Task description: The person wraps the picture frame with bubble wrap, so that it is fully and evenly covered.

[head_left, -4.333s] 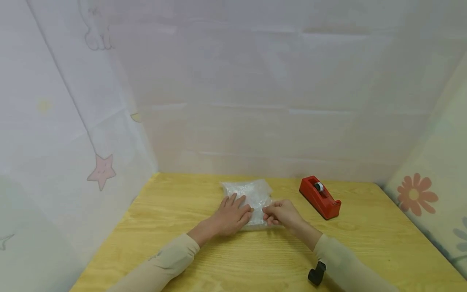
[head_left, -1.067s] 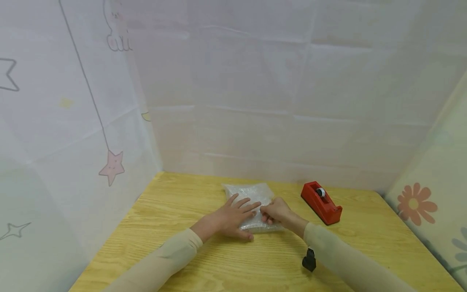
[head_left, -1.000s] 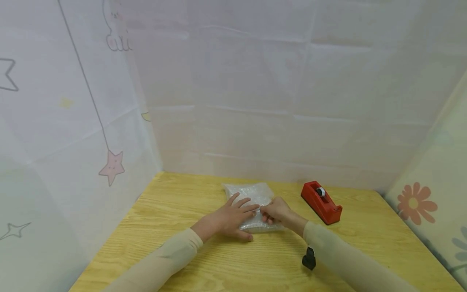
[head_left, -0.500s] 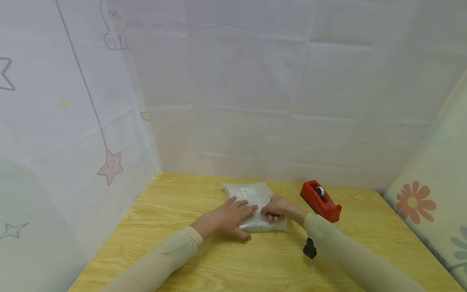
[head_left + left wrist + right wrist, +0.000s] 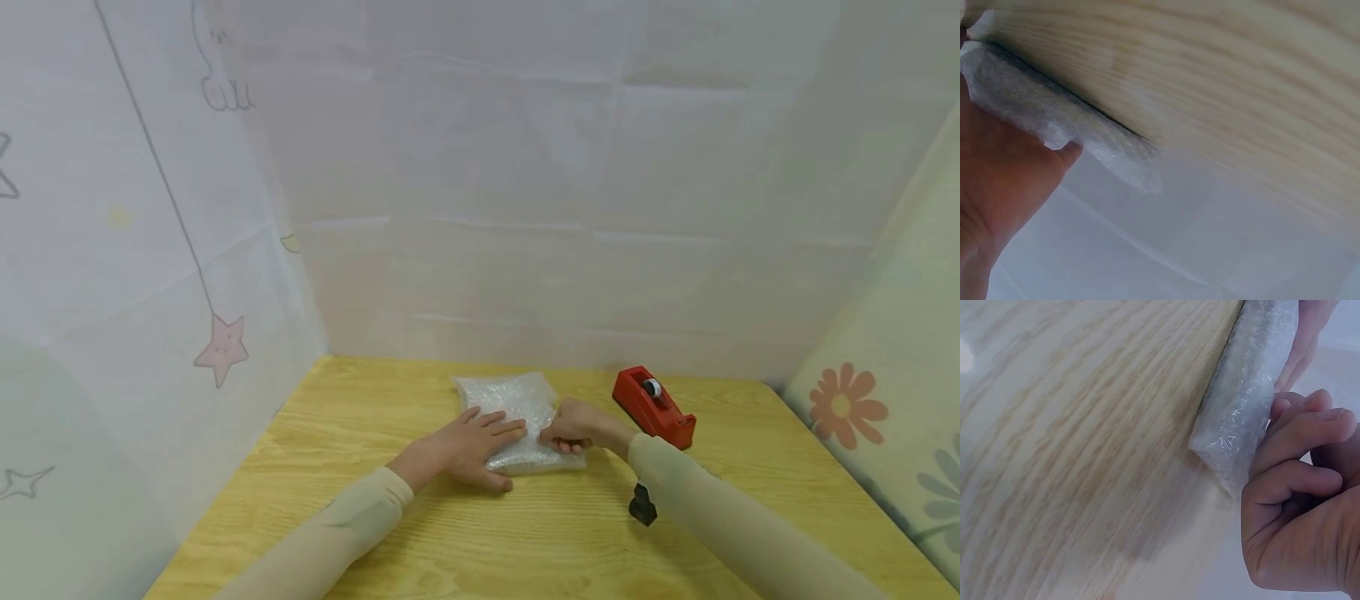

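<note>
A flat package in clear bubble wrap [image 5: 517,396] lies on the wooden table, its near edge facing me. Spread across its left part, my left hand [image 5: 468,450] presses down with straight fingers, the thumb out at the near edge. Against the top of the right part rests my right hand [image 5: 573,427], its fingers curled. The right wrist view shows those bent fingers [image 5: 1300,434] beside the bubble wrap, with nothing visible inside them; the thumb is mostly hidden. In the left wrist view the thumb tip of my left hand [image 5: 1010,175] touches the wrap's side.
A red tape dispenser [image 5: 652,408] with a small roll stands to the right of the package, close behind my right forearm. The wooden table [image 5: 360,408] extends around the package. A black device [image 5: 642,505] hangs at my right wrist. Patterned sheets [image 5: 480,275] enclose the back and sides.
Both hands stay on the bubble wrap. My right hand has turned and shifted slightly right, its forearm swinging nearer the dispenser. My left fingers spread wider than 4.3 s ago. The view tilts slightly.
</note>
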A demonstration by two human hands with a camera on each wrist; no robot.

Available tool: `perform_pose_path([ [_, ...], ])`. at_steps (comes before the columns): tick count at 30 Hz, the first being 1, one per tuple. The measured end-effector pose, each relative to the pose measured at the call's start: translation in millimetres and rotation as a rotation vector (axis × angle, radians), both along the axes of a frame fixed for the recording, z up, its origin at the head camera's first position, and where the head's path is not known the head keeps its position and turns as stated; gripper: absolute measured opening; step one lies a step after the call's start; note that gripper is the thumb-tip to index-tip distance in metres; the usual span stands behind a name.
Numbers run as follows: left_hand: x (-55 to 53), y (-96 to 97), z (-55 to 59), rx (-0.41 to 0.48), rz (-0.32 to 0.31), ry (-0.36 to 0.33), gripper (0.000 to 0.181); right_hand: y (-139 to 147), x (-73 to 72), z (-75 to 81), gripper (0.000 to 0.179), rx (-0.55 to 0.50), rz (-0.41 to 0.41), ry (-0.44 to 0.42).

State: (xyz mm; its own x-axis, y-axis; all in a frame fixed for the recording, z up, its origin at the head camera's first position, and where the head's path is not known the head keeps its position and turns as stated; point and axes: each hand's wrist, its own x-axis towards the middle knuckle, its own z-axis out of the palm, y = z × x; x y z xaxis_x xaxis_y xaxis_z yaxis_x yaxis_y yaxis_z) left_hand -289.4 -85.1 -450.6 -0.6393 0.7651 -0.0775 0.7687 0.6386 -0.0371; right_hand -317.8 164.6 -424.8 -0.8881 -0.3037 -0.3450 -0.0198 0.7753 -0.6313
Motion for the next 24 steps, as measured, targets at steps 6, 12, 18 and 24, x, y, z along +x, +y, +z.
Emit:
perform_pose_path([
  [6,1.7,10.2,-7.0,0.010,0.031,0.051,0.100,-0.7,5.5,-10.7,0.044,-0.015,0.002,0.018],
  [12,-0.8,12.7,-4.4,-0.017,0.063,0.084,0.104,-11.3,1.3,-9.8,0.043,0.015,-0.009,0.030],
  [18,-12.5,4.9,1.8,-0.019,0.075,-0.020,0.107,-11.0,-7.9,-8.3,0.041,-0.084,0.027,0.080],
  [24,-28.6,-16.1,-10.6,0.141,0.016,-0.202,0.088,9.5,-4.0,-8.8,0.031,-0.171,0.155,0.073],
])
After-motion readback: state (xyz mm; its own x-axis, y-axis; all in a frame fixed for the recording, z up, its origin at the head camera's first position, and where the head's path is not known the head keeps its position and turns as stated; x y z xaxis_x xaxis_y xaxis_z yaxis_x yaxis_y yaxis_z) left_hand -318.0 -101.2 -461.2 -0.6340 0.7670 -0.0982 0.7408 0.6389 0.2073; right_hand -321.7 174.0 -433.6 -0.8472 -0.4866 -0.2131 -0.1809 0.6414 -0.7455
